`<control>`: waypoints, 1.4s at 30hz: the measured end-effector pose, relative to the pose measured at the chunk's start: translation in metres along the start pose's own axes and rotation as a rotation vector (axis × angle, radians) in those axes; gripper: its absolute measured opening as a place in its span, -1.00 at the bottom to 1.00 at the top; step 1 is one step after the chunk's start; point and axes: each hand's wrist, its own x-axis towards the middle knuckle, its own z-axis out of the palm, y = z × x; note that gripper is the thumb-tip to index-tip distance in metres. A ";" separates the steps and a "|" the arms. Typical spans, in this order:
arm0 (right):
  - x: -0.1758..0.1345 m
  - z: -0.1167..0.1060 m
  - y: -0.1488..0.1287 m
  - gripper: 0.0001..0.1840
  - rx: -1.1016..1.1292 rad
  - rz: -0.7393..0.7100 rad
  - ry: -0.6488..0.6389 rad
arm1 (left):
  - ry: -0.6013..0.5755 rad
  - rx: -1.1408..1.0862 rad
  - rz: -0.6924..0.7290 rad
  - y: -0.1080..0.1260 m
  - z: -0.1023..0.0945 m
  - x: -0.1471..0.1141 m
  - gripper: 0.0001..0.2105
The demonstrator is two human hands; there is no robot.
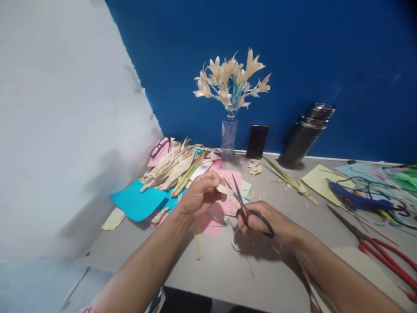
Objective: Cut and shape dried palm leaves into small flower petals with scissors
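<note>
Between the fingertips of my left hand (pixel 203 193) is a short pale strip of dried husk (pixel 224 190). My right hand (pixel 259 219) grips small scissors (pixel 241 201) with black handles. Their blades are spread and point up and away, right by the free end of the strip; I cannot tell whether they touch it. Beneath both hands lie pink paper sheets (pixel 213 224) on the grey table (pixel 228 278). Past my left hand is a heap of dried husks (pixel 174 163), with a bright blue sheet (pixel 138 200) beside it.
A clear bottle (pixel 229 139) holding husk flowers (pixel 233 78) stands at the back, near a phone (pixel 257 141) and a leaning dark flask (pixel 306 137). To the right lie a blue glue gun (pixel 358 198), a yellow sheet (pixel 321 180) and large red-handled scissors (pixel 374 248).
</note>
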 end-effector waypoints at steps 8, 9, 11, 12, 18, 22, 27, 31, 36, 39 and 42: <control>-0.001 0.002 0.001 -0.45 0.017 0.011 -0.060 | -0.009 0.100 0.054 0.000 -0.003 0.001 -0.88; -0.001 0.002 0.001 -0.45 0.017 0.014 -0.061 | -0.011 0.103 0.054 0.000 -0.003 0.001 -0.88; 0.000 0.001 0.003 -0.46 0.012 0.022 -0.059 | -0.022 0.109 0.049 0.001 -0.004 0.002 -0.88; 0.000 0.001 0.004 -0.48 0.004 0.026 -0.057 | -0.031 0.114 0.043 0.001 -0.005 0.002 -0.87; 0.000 0.001 0.005 -0.52 -0.047 0.067 -0.036 | -0.038 0.126 0.016 0.002 -0.006 0.003 -0.86; -0.001 0.001 0.005 -0.51 -0.041 0.085 -0.018 | -0.040 0.118 0.015 0.002 -0.006 0.003 -0.87; 0.000 0.001 0.004 -0.52 -0.053 0.091 -0.058 | -0.069 0.111 -0.018 0.002 -0.008 0.004 -0.86; 0.000 0.001 0.004 -0.55 -0.045 0.114 -0.023 | -0.048 0.105 -0.013 0.003 -0.008 0.003 -0.85; 0.001 0.001 0.006 -0.51 -0.005 0.087 0.020 | -0.039 0.090 0.002 0.005 -0.007 0.002 -0.85; 0.001 0.001 0.008 -0.50 0.010 0.068 0.014 | -0.028 0.101 0.013 0.006 -0.007 0.001 -0.82; 0.001 0.002 0.008 -0.50 -0.002 0.063 0.003 | -0.016 0.121 0.023 0.007 -0.007 0.001 -0.80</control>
